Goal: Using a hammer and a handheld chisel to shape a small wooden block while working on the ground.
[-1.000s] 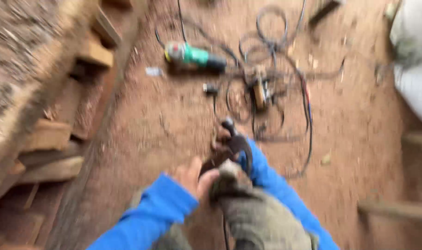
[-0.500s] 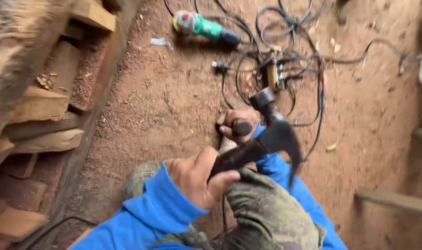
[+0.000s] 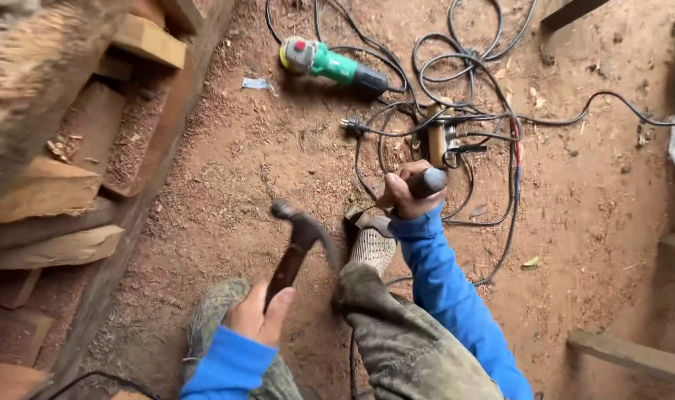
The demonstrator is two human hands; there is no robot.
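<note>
Left hand (image 3: 257, 317): clenched on handle of claw hammer (image 3: 299, 241), head raised above the dirt.
Right hand (image 3: 405, 194): grasping a dark rounded grip (image 3: 428, 181) (tool unclear), beside the shoe (image 3: 372, 248).
Beyond: green angle grinder (image 3: 331, 65), tangled cables (image 3: 463, 96).

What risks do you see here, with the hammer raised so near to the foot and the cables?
The hammer in the left hand is raised beside the shoe; a missed blow might hit the foot or the right hand gripping a dark handle. The tangled cables nearby might be struck or snag a leg.
</note>
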